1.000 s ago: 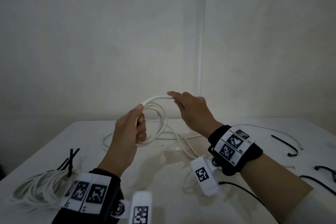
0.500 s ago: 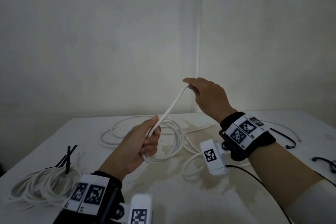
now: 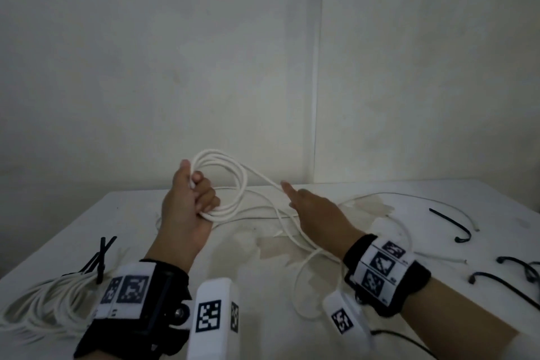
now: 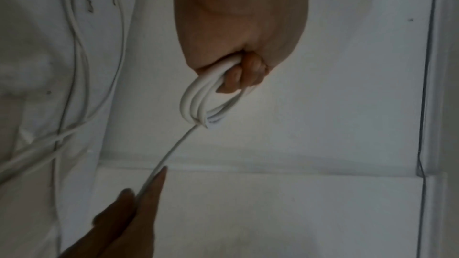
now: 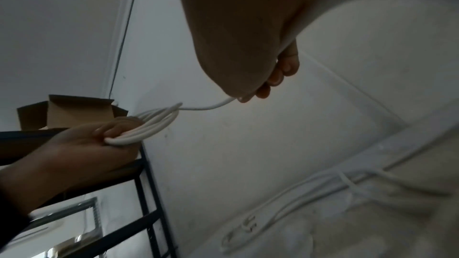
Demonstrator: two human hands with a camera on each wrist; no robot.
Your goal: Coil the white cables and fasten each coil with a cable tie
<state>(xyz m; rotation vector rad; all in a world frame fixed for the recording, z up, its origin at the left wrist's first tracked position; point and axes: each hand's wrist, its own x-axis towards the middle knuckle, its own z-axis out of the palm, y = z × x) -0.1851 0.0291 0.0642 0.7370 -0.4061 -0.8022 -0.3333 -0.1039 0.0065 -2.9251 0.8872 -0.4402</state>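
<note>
— Several round loops of smooth white cable gripped in the left hand, above the table?
— Yes, from the head view: coil upright, ring facing the camera. One strand slanting down-right to the right hand, running along the extended forefinger. Slack snaking flat over the stained tabletop.
— Anything else lying there?
— Finished coil at left, cinched with black ties; loose curved ties at right.
— And from the left wrist?
— Fingers curled through the loops, seen edge-on; strand pinched between right thumb and forefinger.
— Right wrist?
— Strand leaving the right fingertips, bowing leftward into the coil. Cardboard box on a dark metal rack behind.
</note>
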